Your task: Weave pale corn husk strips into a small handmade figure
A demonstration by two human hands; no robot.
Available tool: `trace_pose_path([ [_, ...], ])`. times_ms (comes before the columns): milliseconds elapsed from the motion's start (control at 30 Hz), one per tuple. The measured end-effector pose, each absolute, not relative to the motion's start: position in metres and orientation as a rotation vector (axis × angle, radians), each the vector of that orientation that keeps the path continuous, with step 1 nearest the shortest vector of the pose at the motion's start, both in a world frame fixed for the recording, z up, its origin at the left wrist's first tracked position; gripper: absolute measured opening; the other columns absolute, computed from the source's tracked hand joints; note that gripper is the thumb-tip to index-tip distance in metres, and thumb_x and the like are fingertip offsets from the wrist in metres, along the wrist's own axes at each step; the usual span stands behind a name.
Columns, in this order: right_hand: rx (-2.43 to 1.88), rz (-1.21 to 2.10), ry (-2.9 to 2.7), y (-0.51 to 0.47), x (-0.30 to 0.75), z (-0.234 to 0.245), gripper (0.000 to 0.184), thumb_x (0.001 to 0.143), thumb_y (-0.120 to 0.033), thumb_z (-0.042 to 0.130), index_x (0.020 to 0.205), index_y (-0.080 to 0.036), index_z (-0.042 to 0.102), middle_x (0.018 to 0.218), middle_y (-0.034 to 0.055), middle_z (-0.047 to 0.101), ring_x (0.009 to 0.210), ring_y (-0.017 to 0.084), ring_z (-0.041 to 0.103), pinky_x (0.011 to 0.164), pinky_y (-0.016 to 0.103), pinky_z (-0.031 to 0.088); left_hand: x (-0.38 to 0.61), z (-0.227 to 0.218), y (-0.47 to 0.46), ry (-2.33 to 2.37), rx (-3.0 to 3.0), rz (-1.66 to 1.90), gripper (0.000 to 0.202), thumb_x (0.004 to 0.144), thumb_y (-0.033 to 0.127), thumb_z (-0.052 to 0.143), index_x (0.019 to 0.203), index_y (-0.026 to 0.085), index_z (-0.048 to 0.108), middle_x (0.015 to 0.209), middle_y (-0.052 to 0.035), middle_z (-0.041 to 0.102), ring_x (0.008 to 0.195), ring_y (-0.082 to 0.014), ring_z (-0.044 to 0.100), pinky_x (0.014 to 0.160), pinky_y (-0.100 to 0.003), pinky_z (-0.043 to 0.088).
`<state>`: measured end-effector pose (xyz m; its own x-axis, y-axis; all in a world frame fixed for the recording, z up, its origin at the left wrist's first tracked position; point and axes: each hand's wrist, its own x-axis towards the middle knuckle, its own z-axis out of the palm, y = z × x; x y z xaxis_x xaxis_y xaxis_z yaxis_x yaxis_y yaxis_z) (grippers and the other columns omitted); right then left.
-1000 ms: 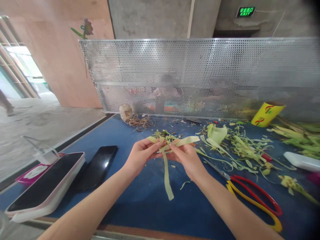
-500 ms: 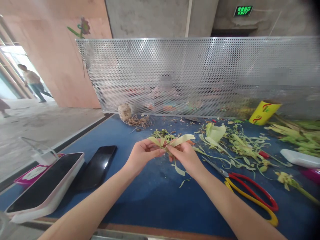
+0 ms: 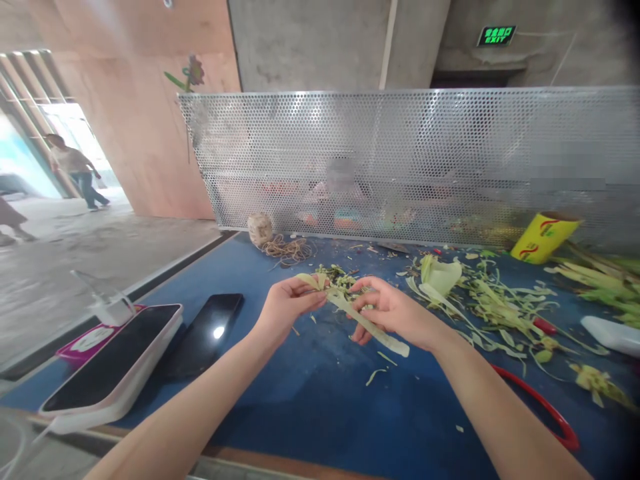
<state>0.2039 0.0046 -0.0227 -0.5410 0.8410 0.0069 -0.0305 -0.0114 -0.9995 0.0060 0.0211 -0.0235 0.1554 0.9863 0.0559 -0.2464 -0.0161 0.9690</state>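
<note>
Our left hand (image 3: 289, 308) pinches the leaf strip (image 3: 369, 325) at its folded end, our right hand (image 3: 396, 313) grips the tail; most of it is unfolded.

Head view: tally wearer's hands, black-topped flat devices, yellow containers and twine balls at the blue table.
Bare hands: 2 (left hand, right hand, holding a pale green leaf strip)
Black-topped flat devices: 2 (black phone, white-cased device)
Yellow cylindrical container: 1
Tan twine ball: 1
Total: 6
</note>
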Motion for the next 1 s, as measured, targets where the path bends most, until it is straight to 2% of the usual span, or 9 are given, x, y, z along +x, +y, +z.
trace_pose_path([
  [67,-0.764,1.623,-1.615,0.005,0.201,-0.022,0.036,0.075,-0.018,0.056,0.106,-0.026,0.04,0.089,0.0,0.054,0.067,0.016,0.065,0.064,0.035,0.053,0.007,-0.025,0.02,0.879,1.12,1.205,0.029,0.051,0.017,0.075,0.079,0.013,0.067,0.081,-0.0036,0.07,0.072,-0.0142,0.065,0.072,-0.024,0.052],
  [133,-0.725,1.582,-1.641,0.004,0.197,-0.022,0.035,0.072,-0.018,0.058,0.105,-0.024,0.045,0.086,0.0001,0.055,0.069,0.016,0.064,0.064,0.034,0.053,0.009,-0.026,0.019,0.877,1.128,1.178,0.031,0.051,0.017,0.075,0.08,0.013,0.067,0.078,-0.004,0.07,0.07,-0.0146,0.065,0.072,-0.025,0.052],
  [367,-0.843,1.347,-1.696,0.001,0.188,-0.027,0.01,0.069,-0.017,0.06,0.078,-0.018,0.057,0.072,0.0001,0.061,0.068,0.012,0.061,0.065,0.026,0.049,0.014,-0.032,0.016,0.877,1.182,1.083,0.031,0.051,0.019,0.075,0.08,0.013,0.067,0.073,-0.0024,0.069,0.065,-0.0137,0.064,0.067,-0.024,0.051],
  [500,-0.928,1.157,-1.754,0.0,0.188,-0.025,0.004,0.068,-0.02,0.06,0.071,-0.019,0.059,0.071,0.0005,0.06,0.064,0.012,0.057,0.061,0.025,0.046,0.016,-0.033,0.014,0.876,1.189,1.035,0.031,0.051,0.019,0.076,0.079,0.012,0.067,0.072,-0.0019,0.069,0.064,-0.0134,0.063,0.067,-0.024,0.05],
  [633,-0.994,0.902,-1.794,0.003,0.19,-0.024,0.009,0.069,-0.028,0.059,0.066,-0.019,0.06,0.068,0.001,0.056,0.061,0.013,0.051,0.056,0.025,0.042,0.017,-0.033,0.01,0.86,1.222,0.951,0.033,0.051,0.018,0.075,0.082,0.012,0.067,0.072,-0.0021,0.069,0.065,-0.0138,0.063,0.07,-0.026,0.05],
  [733,-1.025,0.737,-1.797,0.009,0.193,-0.028,0.015,0.071,-0.033,0.057,0.066,-0.019,0.058,0.076,0.0027,0.055,0.067,0.014,0.05,0.06,0.026,0.04,0.018,-0.031,0.007,0.808,1.254,0.862,0.031,0.052,0.016,0.074,0.082,0.012,0.067,0.075,-0.0033,0.069,0.067,-0.0144,0.063,0.07,-0.027,0.051],
  [867,-1.03,0.923,-1.785,0.012,0.194,-0.031,0.016,0.072,-0.034,0.055,0.07,-0.019,0.05,0.075,0.0011,0.054,0.068,0.013,0.052,0.065,0.027,0.041,0.018,-0.03,0.005,0.772,1.267,0.81,0.028,0.054,0.013,0.073,0.081,0.012,0.067,0.075,-0.0043,0.069,0.068,-0.0147,0.064,0.07,-0.027,0.051],
  [1000,-1.03,1.079,-1.794,0.009,0.192,-0.03,0.018,0.072,-0.035,0.055,0.072,-0.02,0.045,0.069,-0.0013,0.051,0.064,0.012,0.051,0.062,0.025,0.041,0.017,-0.028,0.004,0.735,1.266,0.775,0.026,0.055,0.013,0.073,0.08,0.012,0.067,0.074,-0.0041,0.069,0.066,-0.0134,0.064,0.069,-0.026,0.052],
])
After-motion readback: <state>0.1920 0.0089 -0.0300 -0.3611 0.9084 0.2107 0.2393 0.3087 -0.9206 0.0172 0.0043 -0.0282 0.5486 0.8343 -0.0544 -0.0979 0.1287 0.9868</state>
